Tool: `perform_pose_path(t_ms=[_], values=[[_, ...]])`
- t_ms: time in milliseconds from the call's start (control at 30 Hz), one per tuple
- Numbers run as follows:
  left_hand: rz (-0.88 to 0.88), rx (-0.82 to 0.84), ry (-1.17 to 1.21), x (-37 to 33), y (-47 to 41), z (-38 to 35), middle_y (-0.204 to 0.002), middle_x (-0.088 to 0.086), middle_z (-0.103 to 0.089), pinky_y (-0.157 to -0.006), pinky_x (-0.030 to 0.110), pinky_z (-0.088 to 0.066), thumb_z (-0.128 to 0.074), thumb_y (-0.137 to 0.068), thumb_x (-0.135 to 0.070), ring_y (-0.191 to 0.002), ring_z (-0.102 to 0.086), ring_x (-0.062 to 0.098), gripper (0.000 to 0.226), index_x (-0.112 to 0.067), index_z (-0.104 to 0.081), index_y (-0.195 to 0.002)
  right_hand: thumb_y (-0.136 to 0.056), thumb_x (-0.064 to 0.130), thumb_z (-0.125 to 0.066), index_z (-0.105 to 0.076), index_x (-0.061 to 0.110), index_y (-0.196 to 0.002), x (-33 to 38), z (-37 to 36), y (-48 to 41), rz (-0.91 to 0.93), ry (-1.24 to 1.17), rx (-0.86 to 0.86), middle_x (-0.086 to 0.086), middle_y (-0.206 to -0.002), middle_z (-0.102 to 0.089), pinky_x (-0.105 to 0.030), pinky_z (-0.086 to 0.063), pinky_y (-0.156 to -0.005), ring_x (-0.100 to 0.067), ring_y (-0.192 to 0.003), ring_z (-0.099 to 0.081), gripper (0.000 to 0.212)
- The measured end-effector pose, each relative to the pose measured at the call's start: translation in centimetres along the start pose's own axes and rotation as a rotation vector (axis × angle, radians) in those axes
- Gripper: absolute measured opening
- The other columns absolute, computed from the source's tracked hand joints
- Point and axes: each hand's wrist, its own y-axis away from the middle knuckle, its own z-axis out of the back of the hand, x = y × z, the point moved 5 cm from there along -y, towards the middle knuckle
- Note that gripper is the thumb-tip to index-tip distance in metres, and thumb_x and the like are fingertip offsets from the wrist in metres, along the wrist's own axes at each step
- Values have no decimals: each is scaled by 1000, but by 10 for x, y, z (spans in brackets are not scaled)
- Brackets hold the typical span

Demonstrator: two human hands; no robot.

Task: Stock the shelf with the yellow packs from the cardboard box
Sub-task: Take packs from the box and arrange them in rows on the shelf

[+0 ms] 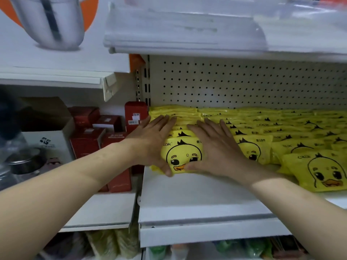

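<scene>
Head cam: looking down at a store shelf [197,199], both hands on the leftmost row of packs.
Red boxes [86,141]: stacked in the next bay over, not part of this.
Left hand [150,141]: fingers straight and flat over the row's top, thumb on the front pack's face.
Front yellow pack [183,156]: heads that row, duck face out, set back from the shelf edge.
Right hand [216,149]: same deal, fingers apart and flat, thumb low on the pack.
Handling: looks light, squishy, slick film, so I'd hold the side edges rather than pinch the middle.
Other rows [281,128]: fill the shelf rightwards; a loose pack [319,171] leans out front.
</scene>
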Motion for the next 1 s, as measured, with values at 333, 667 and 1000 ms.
perform_pose_path(t_ms=[333, 667, 1000], values=[[0, -13, -54, 11, -1, 0, -163, -3, 13, -116, 40, 14, -77, -46, -77, -149, 14, 15, 153, -31, 28, -147, -58, 85, -64, -5, 34, -154, 5, -1, -1, -43, 47, -18, 1, -164, -14, -45, 10, -122, -20, -152, 1, 123], [-6, 40, -39, 15, 12, 1, -161, -2, 19, -116, 40, 13, -76, -51, -76, -148, 16, 17, 149, -31, 28, -147, -63, 68, -73, -2, 37, -156, -16, 9, 16, 4, 39, 61, 4, -165, -8, -43, 9, -122, -15, -151, 8, 121], [16, 2, -65, 10, 11, 4, -163, -2, 12, -118, 42, 12, -75, -47, -79, -149, 12, 18, 152, -30, 28, -147, -58, 73, -75, -5, 36, -156, -9, 8, 9, -22, -31, 50, 7, -164, -9, -41, 12, -121, -14, -151, 10, 125]])
